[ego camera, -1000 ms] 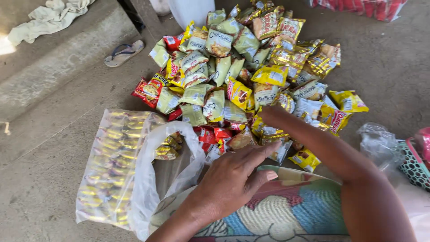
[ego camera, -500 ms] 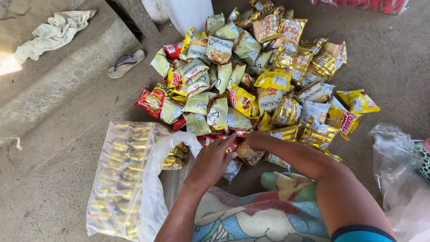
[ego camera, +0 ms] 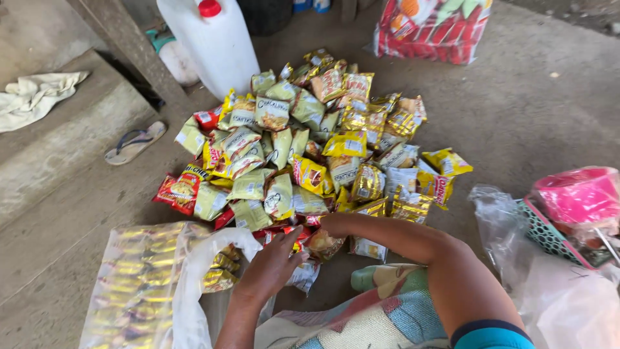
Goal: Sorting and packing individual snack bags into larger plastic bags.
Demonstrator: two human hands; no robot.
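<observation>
Sat on bare concrete floor (ego camera: 549, 123), with a heap of small snack packets (ego camera: 303, 155) as the landmark. Behind the heap: white plastic jug (ego camera: 210, 45) with red cap, smooth and boxy; to the rear right of the heap, a red-striped woven sack (ego camera: 433, 29). Left of the heap: a worn flip-flop (ego camera: 134, 142) and, farther left, a crumpled pale cloth (ego camera: 35, 97) on a concrete step. Right of the heap: crinkled clear plastic (ego camera: 497, 213) and a pink tub (ego camera: 578, 194) in a green mesh basket. Near left of the heap: a clear bag (ego camera: 139, 284), soft and glossy, packed with gold-wrapped packets, mouth facing the heap.

Packets mostly pillow-shaped foil: pale green with label panels at centre left, yellow and gold at right, red ones on the left edge.

Left hand (ego camera: 274, 265) at the heap's near edge, fingers spread and resting on red packets (ego camera: 294, 238), not closed. Right hand (ego camera: 329, 226) reached in from the right, apparently closed on a brownish packet (ego camera: 323, 244), though fingers largely hidden behind the forearm.
</observation>
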